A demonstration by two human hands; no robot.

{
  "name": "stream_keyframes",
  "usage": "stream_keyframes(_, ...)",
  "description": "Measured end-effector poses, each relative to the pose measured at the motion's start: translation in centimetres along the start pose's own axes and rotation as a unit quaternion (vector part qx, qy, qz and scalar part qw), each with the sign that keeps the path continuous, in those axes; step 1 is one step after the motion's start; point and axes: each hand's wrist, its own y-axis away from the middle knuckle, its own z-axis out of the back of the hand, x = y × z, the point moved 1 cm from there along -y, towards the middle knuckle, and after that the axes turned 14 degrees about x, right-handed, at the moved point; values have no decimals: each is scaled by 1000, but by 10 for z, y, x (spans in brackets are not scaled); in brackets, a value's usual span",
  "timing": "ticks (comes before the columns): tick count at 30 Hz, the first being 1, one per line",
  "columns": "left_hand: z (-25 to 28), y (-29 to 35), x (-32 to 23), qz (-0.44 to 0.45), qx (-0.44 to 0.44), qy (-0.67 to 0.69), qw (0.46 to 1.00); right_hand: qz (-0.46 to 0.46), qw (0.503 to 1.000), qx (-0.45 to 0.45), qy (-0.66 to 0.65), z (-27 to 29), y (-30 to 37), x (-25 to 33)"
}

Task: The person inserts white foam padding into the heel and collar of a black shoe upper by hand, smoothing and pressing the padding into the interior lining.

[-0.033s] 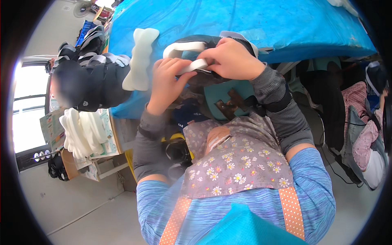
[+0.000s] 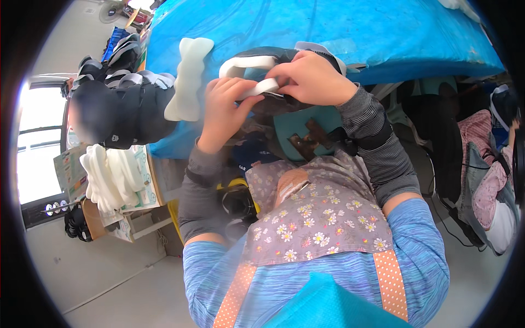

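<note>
My left hand (image 2: 228, 109) pinches a white foam strip (image 2: 264, 87) between thumb and fingers. From the other side, my right hand (image 2: 314, 79) grips the end of that strip with its thumb and fingertips. The foam lines a rounded black fabric piece (image 2: 273, 53), which rests at the near edge of the blue-covered table, its far side edged by more white foam. Part of the black piece is hidden behind my hands. Left of my left hand lies a loose wavy white foam pad (image 2: 188, 79).
A row of stacked black rounded pieces (image 2: 128, 112) with grey edges sits at the left. Below it, white foam strips (image 2: 112, 175) pile on a box. The blue sheet (image 2: 350, 27) covers the table. Another person's sleeve (image 2: 486, 191) shows at the right.
</note>
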Motion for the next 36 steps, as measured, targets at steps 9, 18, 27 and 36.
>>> stream_keyframes(9,9,-16,-28,-25,40,-58,997,-65,997,11,26,-5,-3,-6)
stream_keyframes(18,-8,-6,-18,-59,46,33,997,-12,999,47,2,-5,5,-12)
stream_keyframes(27,-12,-8,-20,-80,52,33,995,-36,992,118,41,-4,1,-3)
stream_keyframes(36,-4,-15,-38,-54,92,-7,994,-82,989,105,62,-8,-4,-1)
